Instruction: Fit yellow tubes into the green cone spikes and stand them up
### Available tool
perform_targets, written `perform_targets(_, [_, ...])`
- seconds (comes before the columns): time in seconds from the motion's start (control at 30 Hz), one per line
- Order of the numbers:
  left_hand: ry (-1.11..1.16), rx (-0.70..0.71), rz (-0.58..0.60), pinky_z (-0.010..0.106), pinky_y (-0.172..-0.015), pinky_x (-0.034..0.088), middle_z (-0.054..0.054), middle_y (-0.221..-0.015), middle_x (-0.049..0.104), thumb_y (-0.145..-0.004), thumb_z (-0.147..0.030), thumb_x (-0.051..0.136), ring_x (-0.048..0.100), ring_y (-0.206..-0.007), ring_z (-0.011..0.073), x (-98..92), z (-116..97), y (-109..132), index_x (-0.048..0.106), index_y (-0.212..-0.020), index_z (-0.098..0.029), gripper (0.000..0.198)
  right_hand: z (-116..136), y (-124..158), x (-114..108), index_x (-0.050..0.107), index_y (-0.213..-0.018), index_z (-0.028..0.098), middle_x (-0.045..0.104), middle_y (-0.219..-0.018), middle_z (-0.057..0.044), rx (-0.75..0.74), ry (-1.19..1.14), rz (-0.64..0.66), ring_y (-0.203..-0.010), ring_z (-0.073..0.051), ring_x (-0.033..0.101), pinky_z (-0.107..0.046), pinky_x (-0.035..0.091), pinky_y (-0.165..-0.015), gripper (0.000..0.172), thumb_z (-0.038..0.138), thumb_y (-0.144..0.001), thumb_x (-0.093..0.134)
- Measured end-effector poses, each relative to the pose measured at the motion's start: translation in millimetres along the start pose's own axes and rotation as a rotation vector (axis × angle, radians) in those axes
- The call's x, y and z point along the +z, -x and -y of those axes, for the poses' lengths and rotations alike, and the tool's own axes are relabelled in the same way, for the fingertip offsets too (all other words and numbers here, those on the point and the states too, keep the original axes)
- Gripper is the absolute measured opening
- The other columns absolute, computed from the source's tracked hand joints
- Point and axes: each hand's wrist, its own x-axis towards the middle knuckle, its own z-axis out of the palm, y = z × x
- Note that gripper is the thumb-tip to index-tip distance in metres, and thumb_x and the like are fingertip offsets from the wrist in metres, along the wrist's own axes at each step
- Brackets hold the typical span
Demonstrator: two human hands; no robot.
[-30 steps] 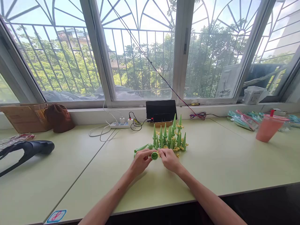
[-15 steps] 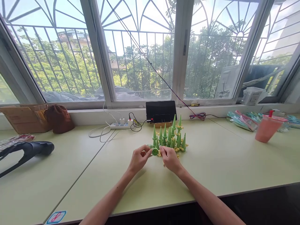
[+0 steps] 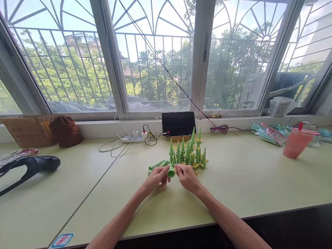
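Observation:
A green plant-watering spike (image 3: 170, 173) is pinched in my left hand (image 3: 156, 178), its round open end turned toward me. The fingers of my right hand (image 3: 187, 175) are closed at the spike's right side, on what looks like a small yellow piece, mostly hidden by the fingertips. Just beyond both hands stand several green spikes (image 3: 182, 148), points up, many with yellow valves attached. More green spikes (image 3: 157, 166) lie on their sides behind my left hand. A loose yellow valve (image 3: 197, 173) rests to the right of my right hand.
Behind the spikes a black tablet (image 3: 178, 121) leans by the window. A white power strip (image 3: 133, 138) with cables stands left of it. Farther out are a pink cup (image 3: 297, 143), plastic-wrapped packs (image 3: 269, 133), a brown pouch (image 3: 66, 131) and a black strap-like object (image 3: 38, 166).
The spike's open end has tipped downward and moved slightly toward me. My left fingers have shifted around it, uncovering the spikes lying behind. My right hand has moved slightly left.

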Motion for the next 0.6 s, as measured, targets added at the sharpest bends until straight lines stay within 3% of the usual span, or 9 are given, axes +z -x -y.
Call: perform_targets(0.6, [-0.188,0.107,0.057,0.021,-0.04,0.034,-0.003,-0.049,0.047,-0.086,-0.053,0.052,0.044,-0.041,0.0089,-4.3,1.1,3.3,0.052,-0.072,-0.016,0.04,-2.7,-0.5,-0.7,0.034,-0.056,0.019,0.034,-0.051,0.003,0.007,0.047,-0.001,-0.051,-0.01,0.028,-0.026,0.021,-0.051,0.045,0.04,-0.096,0.032])
